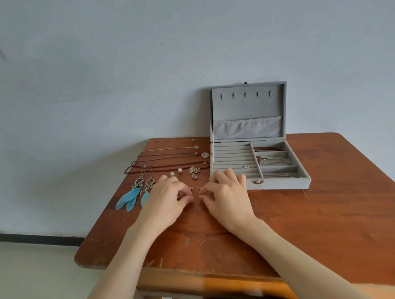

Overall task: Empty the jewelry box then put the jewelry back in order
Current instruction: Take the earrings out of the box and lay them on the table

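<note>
I am working left of the open jewelry box, both my left hand and right hand curling fingertips onto tiny stud earrings, which, being so small, are risking slipping and rolling off unnoticed.

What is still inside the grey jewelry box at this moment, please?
The jewelry box holds a red bead bracelet, silver chains in its right-hand compartments and a small ring in the slotted rows. The right hand covers the rows' front left corner.
</note>
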